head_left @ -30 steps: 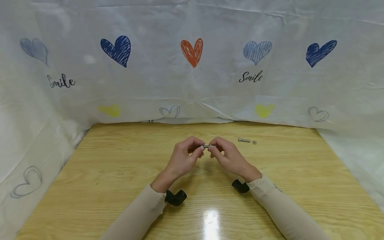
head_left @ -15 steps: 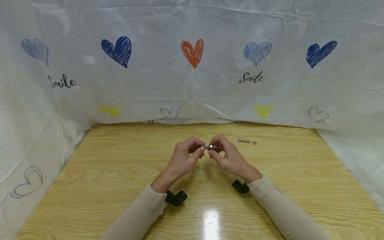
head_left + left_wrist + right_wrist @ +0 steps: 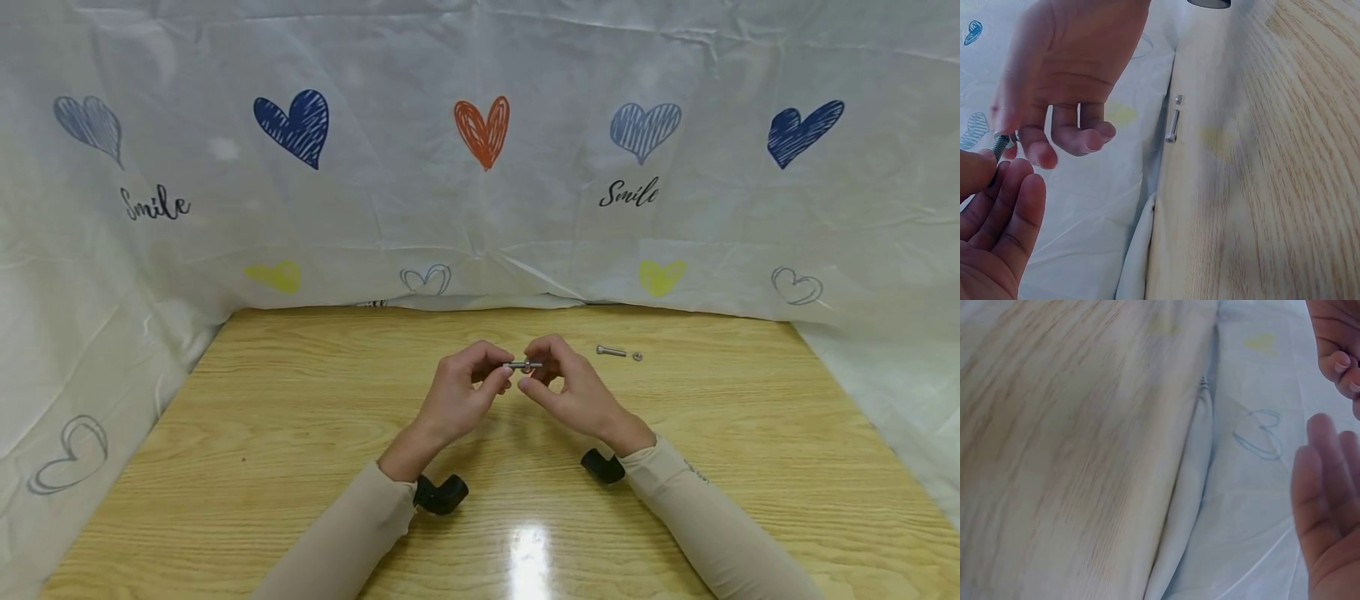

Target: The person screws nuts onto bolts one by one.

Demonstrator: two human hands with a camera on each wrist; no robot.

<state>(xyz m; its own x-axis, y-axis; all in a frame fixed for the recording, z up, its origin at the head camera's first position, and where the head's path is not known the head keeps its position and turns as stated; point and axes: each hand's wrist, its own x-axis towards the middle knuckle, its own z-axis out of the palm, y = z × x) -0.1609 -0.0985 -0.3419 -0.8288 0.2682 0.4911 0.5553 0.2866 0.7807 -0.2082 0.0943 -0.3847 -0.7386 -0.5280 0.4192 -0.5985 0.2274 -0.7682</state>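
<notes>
My left hand [image 3: 459, 398] pinches a small metal bolt [image 3: 517, 365] by its head end, between thumb and fingers, above the table. The bolt lies level, pointing right, with a nut [image 3: 528, 365] on its shank and the tip showing beyond. Around the nut curl the fingers of my right hand [image 3: 573, 396]; in the head view its thumb stands slightly off below. The left wrist view shows the threaded bolt [image 3: 999, 149] between both hands, partly hidden by fingers. In the right wrist view, the bolt is out of sight.
A second bolt [image 3: 611, 351] lies on the wooden table [image 3: 300, 433], with a loose nut [image 3: 637, 356] just right of it. A white cloth [image 3: 480, 217] printed with hearts hangs behind and at the sides. Black wrist devices [image 3: 441, 495] sit under both wrists.
My right fingers have loosened from around the bolt's end; thumb and index have parted, bringing the nut and the tip into view. My left hand keeps its hold, nearly still.
</notes>
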